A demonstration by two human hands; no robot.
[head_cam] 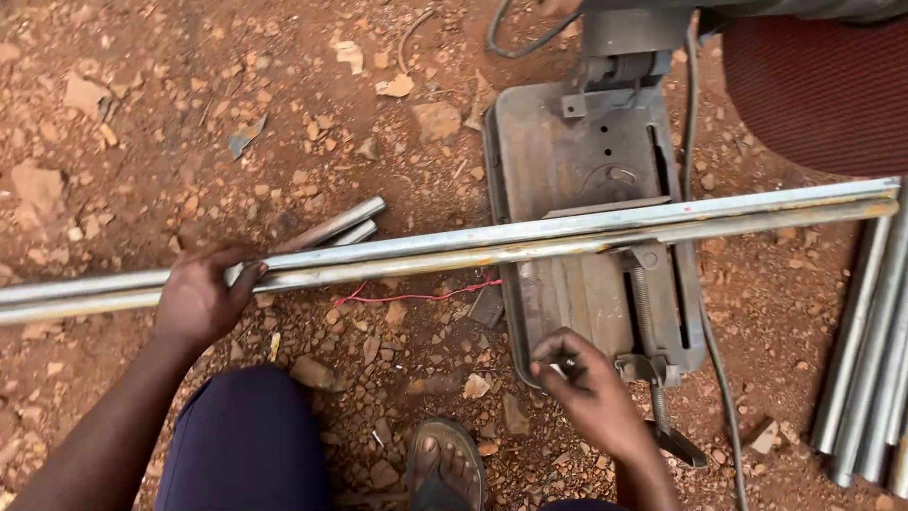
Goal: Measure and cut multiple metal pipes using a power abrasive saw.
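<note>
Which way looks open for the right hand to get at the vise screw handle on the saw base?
Probably yes, straight on: the right hand lies beside the vise screw handle, nothing between. The long metal bars cross farther up.

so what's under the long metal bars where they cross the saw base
Under the long metal bars lies the rusty saw base, with the vise screw just below. The strip of base right beneath them is covered. The left hand grips them.

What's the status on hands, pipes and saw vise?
Left hand grips the long pipes lying across the saw base. Right hand at the vise handle, fingers closed on something small. Nothing blocking the pipes.
</note>
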